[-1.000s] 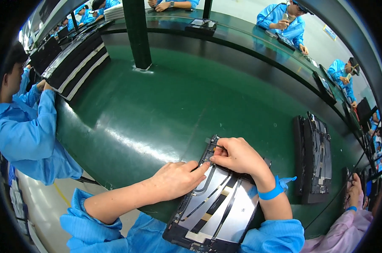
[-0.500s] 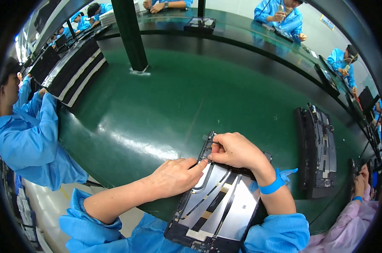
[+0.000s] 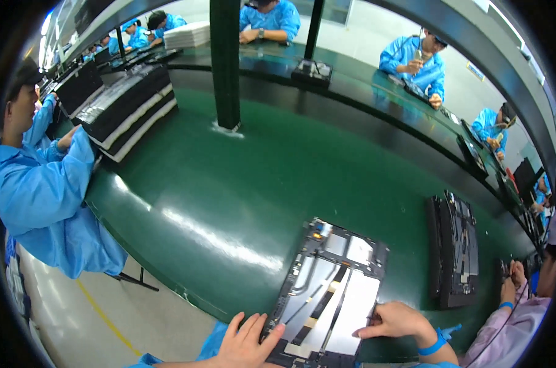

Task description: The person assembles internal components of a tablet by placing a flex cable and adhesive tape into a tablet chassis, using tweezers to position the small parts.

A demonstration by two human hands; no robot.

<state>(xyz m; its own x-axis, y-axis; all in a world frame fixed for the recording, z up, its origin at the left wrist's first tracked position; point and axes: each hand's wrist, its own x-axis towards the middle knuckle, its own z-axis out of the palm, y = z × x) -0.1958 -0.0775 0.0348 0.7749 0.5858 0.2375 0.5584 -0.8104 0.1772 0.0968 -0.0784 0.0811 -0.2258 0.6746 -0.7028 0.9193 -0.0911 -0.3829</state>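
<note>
An opened tablet with silver panels, black and gold flat cables and a black frame lies at a slant before me at the table's front edge. My left hand touches its lower left edge with the fingers spread and the thumb at the frame. On the right side my right hand grips the edge, thumb on top and the other fingers curled, partly hidden. A blue band circles my right wrist. The tablet's lowest end is cut off by the picture's edge.
More opened tablets are stacked on black pads at the right of the green table. A dark post rises from it. Black and white padded stacks stand far left, beside a person in blue. A person in pink works at right.
Both hands have left the tablet's top end and come down to its lower sides. The top end now shows uncovered. The whole view has shifted.
</note>
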